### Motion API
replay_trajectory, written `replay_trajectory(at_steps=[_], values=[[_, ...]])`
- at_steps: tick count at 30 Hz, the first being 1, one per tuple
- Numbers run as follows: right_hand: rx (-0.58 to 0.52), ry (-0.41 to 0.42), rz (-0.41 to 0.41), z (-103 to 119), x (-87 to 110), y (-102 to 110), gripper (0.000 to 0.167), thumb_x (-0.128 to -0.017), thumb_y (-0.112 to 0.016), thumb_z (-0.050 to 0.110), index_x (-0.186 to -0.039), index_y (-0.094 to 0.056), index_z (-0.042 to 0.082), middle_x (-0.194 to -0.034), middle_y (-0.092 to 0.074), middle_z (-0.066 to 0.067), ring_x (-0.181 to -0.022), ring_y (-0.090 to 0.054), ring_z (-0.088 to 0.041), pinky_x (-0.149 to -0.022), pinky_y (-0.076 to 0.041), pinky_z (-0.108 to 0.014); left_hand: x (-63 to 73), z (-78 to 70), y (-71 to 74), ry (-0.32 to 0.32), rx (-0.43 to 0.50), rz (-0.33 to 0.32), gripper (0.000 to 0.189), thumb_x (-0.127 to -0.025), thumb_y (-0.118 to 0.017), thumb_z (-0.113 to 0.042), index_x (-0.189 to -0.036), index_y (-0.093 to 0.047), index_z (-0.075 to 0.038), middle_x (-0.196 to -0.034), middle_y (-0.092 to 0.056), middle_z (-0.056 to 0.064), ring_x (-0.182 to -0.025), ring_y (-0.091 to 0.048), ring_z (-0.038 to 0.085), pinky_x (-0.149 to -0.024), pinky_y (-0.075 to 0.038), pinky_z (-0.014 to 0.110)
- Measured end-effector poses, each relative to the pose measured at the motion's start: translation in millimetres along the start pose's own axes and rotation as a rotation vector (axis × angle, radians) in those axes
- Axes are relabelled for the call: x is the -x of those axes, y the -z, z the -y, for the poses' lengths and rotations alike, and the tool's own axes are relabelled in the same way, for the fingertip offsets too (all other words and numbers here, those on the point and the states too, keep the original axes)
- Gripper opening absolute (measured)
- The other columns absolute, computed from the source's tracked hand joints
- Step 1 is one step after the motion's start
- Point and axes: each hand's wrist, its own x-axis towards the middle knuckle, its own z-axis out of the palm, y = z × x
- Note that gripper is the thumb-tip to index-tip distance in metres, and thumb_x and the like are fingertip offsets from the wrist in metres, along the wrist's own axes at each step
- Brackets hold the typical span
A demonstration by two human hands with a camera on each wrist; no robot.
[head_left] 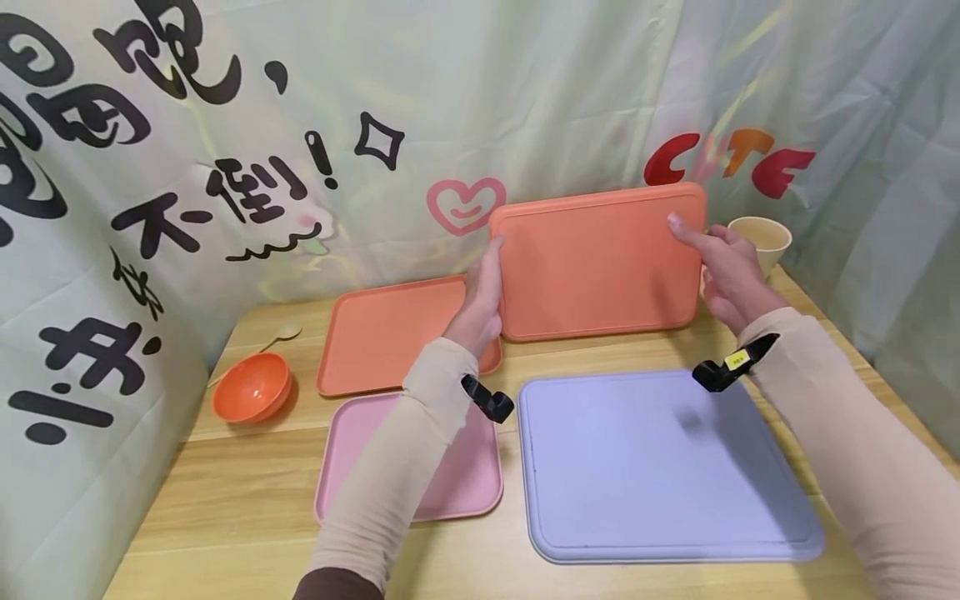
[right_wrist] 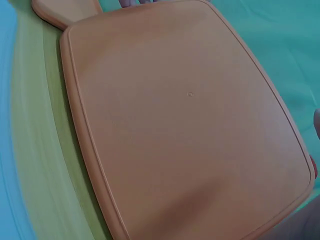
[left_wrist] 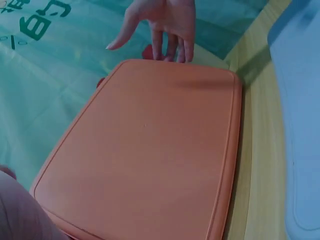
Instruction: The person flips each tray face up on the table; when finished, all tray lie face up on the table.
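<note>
An orange tray [head_left: 600, 265] is tilted up on its long side near the back curtain. Whether its lower edge touches the table I cannot tell. At its left end is my left hand [head_left: 482, 296], thumb straight and fingers partly hidden behind the rim. My right hand [head_left: 726, 262] is at the other end. In the left wrist view this right hand [left_wrist: 167, 22] has straight fingers reaching behind the rim and its thumb spread away. Left fingertips [right_wrist: 142, 1] show past the tray's far edge in the right wrist view.
A second orange tray [head_left: 382, 329] lies flat at the back left, with a pink tray [head_left: 468, 475] in front. A large lavender tray [head_left: 637, 467] lies front right. An orange bowl [head_left: 253, 387] and a spoon [head_left: 287, 333] sit far left. A cream cup [head_left: 767, 237] stands behind my right hand.
</note>
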Motion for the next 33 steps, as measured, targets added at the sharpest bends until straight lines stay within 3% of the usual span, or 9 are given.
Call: replay_trajectory(at_steps=[4,7,12,18,21,23,25,29,33], values=[[-0.013,0.028,0.055,1.2,5.2,-0.6,0.111,-0.084,-0.078,0.05,-0.164,-0.005,0.022,-0.167,-0.014,0.009,-0.154,-0.001,-0.011,-0.124,0.002,-0.035,6.4,-0.9,3.5,-0.007,0.005,0.016,0.065,-0.098,-0.045,-0.067,-0.153,-0.044,-0.033,-0.155,-0.037,-0.009,-0.142,-0.035,0.018,-0.117,-0.029,0.041],[-0.032,0.048,0.083,1.8,9.7,-1.3,0.104,-0.086,-0.077,0.048,-0.163,-0.013,0.02,-0.162,-0.023,0.009,-0.153,-0.005,-0.01,-0.124,0.003,-0.035,11.1,-1.1,6.1,-0.019,0.004,0.013,0.065,-0.098,-0.043,-0.069,-0.155,-0.039,-0.038,-0.157,-0.034,-0.011,-0.145,-0.028,0.017,-0.119,-0.025,0.042],[-0.034,0.062,0.102,1.4,18.1,0.0,0.101,-0.088,-0.074,0.049,-0.163,-0.012,0.022,-0.165,-0.018,0.009,-0.153,-0.004,-0.01,-0.124,0.005,-0.035,19.9,-1.1,9.6,-0.026,0.025,-0.001,0.063,-0.096,-0.043,-0.07,-0.144,-0.052,-0.031,-0.143,-0.046,-0.007,-0.138,-0.036,0.018,-0.117,-0.028,0.042],[-0.049,0.102,0.12,-2.4,27.9,4.7,0.095,-0.091,-0.072,0.045,-0.163,-0.014,0.02,-0.16,-0.022,0.007,-0.152,-0.009,-0.01,-0.123,0.005,-0.032,28.6,1.7,11.5,-0.078,0.045,0.03,0.057,-0.101,-0.042,-0.063,-0.143,-0.054,-0.026,-0.144,-0.047,-0.009,-0.137,-0.041,0.016,-0.116,-0.032,0.037],[-0.074,0.118,0.123,-5.8,32.0,8.1,0.08,-0.092,-0.072,0.042,-0.155,-0.026,0.021,-0.154,-0.026,0.008,-0.151,-0.011,-0.01,-0.123,0.003,-0.03,31.6,5.1,13.0,-0.108,0.07,0.041,0.048,-0.103,-0.042,-0.058,-0.12,-0.062,-0.018,-0.124,-0.054,-0.003,-0.128,-0.046,0.016,-0.115,-0.033,0.039],[-0.103,0.121,0.129,-8.1,33.6,10.7,0.071,-0.093,-0.072,0.04,-0.147,-0.031,0.02,-0.153,-0.028,0.007,-0.15,-0.012,-0.011,-0.123,0.0,-0.028,33.1,7.7,14.3,-0.117,0.09,0.05,0.049,-0.104,-0.041,-0.056,-0.094,-0.054,-0.01,-0.096,-0.05,0.004,-0.102,-0.052,0.017,-0.106,-0.037,0.036],[-0.126,0.119,0.141,-10.2,34.1,13.6,0.069,-0.092,-0.072,0.039,-0.145,-0.033,0.018,-0.154,-0.029,0.006,-0.15,-0.013,-0.01,-0.122,-0.004,-0.025,34.5,10.1,15.5,-0.112,0.095,0.055,0.053,-0.105,-0.042,-0.056,-0.082,-0.043,-0.008,-0.079,-0.039,0.003,-0.078,-0.045,0.016,-0.091,-0.038,0.032],[-0.181,0.113,0.163,-15.0,32.4,20.0,0.059,-0.092,-0.073,0.036,-0.138,-0.044,0.013,-0.143,-0.039,0.007,-0.14,-0.024,-0.009,-0.114,-0.02,-0.015,36.1,15.3,18.3,-0.086,0.085,0.057,0.055,-0.105,-0.042,-0.054,-0.075,-0.036,-0.008,-0.071,-0.029,0.001,-0.06,-0.029,0.015,-0.071,-0.027,0.029],[-0.26,0.097,0.19,-20.5,31.0,27.9,0.04,-0.094,-0.073,0.029,-0.123,-0.052,0.012,-0.127,-0.047,0.006,-0.134,-0.03,-0.012,-0.107,-0.027,-0.017,35.3,21.0,20.5,-0.074,0.075,0.052,0.051,-0.106,-0.047,-0.048,-0.072,-0.037,-0.011,-0.071,-0.031,0.0,-0.065,-0.033,0.015,-0.075,-0.029,0.03]])
